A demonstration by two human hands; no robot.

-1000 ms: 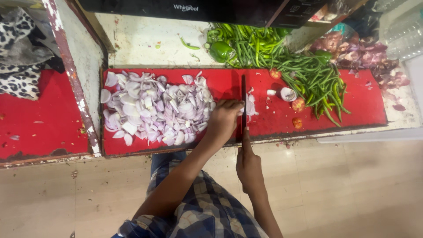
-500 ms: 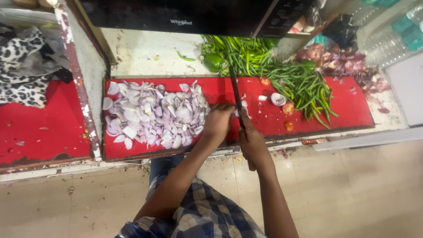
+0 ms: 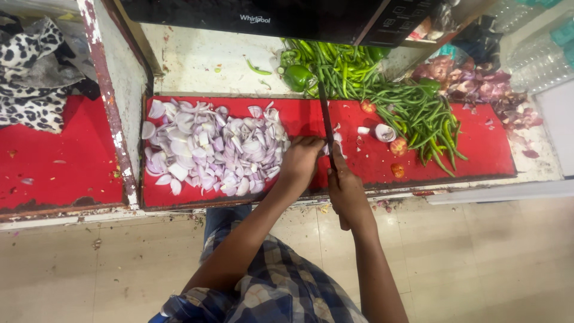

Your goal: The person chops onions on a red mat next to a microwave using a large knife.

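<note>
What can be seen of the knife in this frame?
The knife has a long, narrow, dark blade that looks like metal. It points away from the person across the red cutting surface, its tip near the green chillies. The right hand grips the handle, which is hidden in the fist. The blade's near end meets a small pale onion piece under the left hand fingertips. Whether the edge touches the surface cannot be told.
</note>
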